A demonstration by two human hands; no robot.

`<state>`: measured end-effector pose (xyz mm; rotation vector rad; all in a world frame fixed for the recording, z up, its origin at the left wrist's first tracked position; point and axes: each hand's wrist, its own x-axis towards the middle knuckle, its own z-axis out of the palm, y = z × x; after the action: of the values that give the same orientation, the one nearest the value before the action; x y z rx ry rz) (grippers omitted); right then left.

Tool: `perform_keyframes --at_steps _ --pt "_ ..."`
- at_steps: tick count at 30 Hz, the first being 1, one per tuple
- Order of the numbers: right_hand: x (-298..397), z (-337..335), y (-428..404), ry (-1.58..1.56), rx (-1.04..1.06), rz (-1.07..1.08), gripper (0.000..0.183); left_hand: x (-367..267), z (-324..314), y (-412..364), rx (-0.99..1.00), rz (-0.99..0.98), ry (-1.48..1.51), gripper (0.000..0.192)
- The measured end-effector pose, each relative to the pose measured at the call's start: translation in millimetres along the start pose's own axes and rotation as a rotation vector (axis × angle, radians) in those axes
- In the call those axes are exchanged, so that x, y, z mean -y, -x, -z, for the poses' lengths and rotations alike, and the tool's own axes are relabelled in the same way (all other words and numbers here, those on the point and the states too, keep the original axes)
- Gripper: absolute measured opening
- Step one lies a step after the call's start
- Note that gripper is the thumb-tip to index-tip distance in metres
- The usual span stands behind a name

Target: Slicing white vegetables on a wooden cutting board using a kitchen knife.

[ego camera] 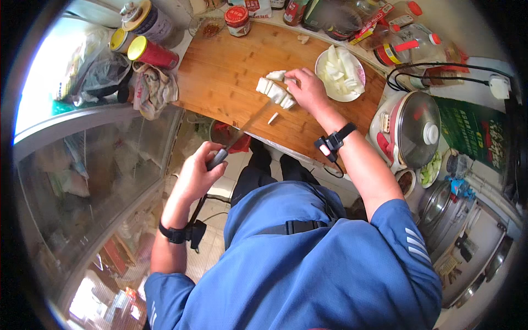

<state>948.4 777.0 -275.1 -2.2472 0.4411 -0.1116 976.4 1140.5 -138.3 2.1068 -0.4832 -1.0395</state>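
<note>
My left hand grips the grey handle of a kitchen knife. Its blade slants over the front edge of a bamboo cutting board, the tip close to a row of white cut pieces, possibly a vegetable or tofu. At the far side of that row, my right hand has its thumb and fingers around a white piece, partly hidden by them. One thin white strip lies apart, nearer the board's front edge. Right of my right hand, a plate holds pale sliced vegetable.
A red-lidded jar and a glass bowl stand at the back left. Canisters and a crumpled cloth are beside the board. Bottles line the back. An electric cooker with a glass lid is at right, under a black cable.
</note>
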Motion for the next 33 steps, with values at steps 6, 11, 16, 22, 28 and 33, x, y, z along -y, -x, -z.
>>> perform_keyframes --at_steps 6,11,16,22,28,33 --pt "-4 -30 -22 0.147 0.08 0.297 0.044 75 -135 -22 -0.272 0.101 1.017 0.018" --pt "-17 -51 -18 0.152 0.094 0.435 0.054 76 -211 -41 -0.397 0.175 1.19 0.016" --pt "-23 -60 -14 0.13 0.027 0.512 0.058 50 -238 -66 -0.475 0.173 1.162 0.014" --pt "-22 -67 -7 0.08 -0.078 0.507 0.057 31 -250 -91 -0.468 0.132 1.052 0.014" --pt "-19 -67 3 -0.009 -0.115 0.457 0.057 4 -258 -109 -0.419 0.165 1.096 0.014" --pt "-14 -72 7 -0.153 -0.084 0.4 0.058 -13 -260 -114 -0.379 0.185 1.162 0.016"
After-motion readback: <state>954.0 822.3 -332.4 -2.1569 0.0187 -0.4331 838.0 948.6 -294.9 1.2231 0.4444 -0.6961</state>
